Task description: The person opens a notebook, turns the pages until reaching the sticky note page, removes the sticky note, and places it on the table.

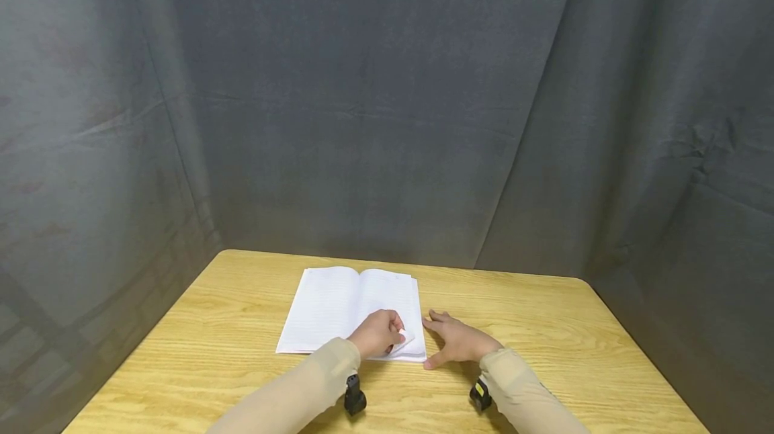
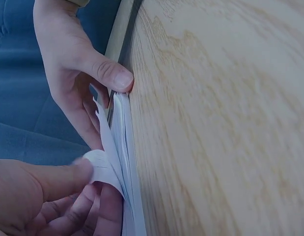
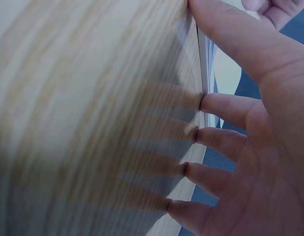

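An open lined notebook (image 1: pixel 329 306) lies on the wooden table. The left hand (image 1: pixel 377 334) is over its right page, thumb and fingers pinching the lifted, curled corner of a page (image 1: pixel 404 337). In the left wrist view that page (image 2: pixel 100 167) bends up between the left hand's (image 2: pixel 48 201) thumb and fingers, away from the stack of sheets. Beside the notebook's right edge, the right hand (image 1: pixel 459 342) rests with spread fingers. In the right wrist view, the right hand's (image 3: pixel 260 98) fingertips touch the table along the notebook's edge.
The wooden table (image 1: pixel 544 326) extends around the notebook on all sides. Grey curtains (image 1: pixel 363 111) hang behind it and at both sides. A small black device is on each wrist, the left one (image 1: pixel 354 395) and the right one (image 1: pixel 480 394).
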The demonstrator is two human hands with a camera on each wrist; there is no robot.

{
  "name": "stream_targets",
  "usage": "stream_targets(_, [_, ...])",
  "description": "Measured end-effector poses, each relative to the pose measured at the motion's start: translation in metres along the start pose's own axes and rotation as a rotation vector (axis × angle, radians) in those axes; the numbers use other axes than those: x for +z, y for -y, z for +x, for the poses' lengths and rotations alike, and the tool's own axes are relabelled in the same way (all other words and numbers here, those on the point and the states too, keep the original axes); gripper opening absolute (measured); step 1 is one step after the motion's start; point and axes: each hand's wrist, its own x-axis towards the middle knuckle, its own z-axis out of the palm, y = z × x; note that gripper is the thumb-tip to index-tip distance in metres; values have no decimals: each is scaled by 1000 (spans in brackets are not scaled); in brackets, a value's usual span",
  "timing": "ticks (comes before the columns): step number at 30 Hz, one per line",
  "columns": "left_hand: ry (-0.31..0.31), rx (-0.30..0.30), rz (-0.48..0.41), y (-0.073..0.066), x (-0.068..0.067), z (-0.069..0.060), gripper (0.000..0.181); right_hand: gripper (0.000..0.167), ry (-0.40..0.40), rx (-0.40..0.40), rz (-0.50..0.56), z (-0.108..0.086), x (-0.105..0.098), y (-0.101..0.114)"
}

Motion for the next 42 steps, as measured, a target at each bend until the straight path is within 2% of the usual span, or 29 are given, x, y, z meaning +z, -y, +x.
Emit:
stream_targets(6, [0, 42, 18, 1, 1, 1, 23, 94, 5, -1, -2, -1, -1, 1])
stream_targets(9, [-4, 48, 33, 1, 1, 0, 20, 94, 3, 1, -1, -1, -1, 2])
stream_targets(17, [-12, 15, 20, 2, -2, 0, 15, 95, 0, 3, -3, 0, -1, 1])
stream_targets(24, [-36, 32, -15, 0, -7, -4, 14, 95, 6, 6, 8, 0, -1, 1])
stream_targets(34, [-82, 99, -96, -5, -32, -16, 10, 96, 7, -6, 14, -1, -1, 2])
stream_targets(42, [-178, 118, -171, -5, -64, -30, 11, 97, 10, -27, 29, -2, -2, 0])
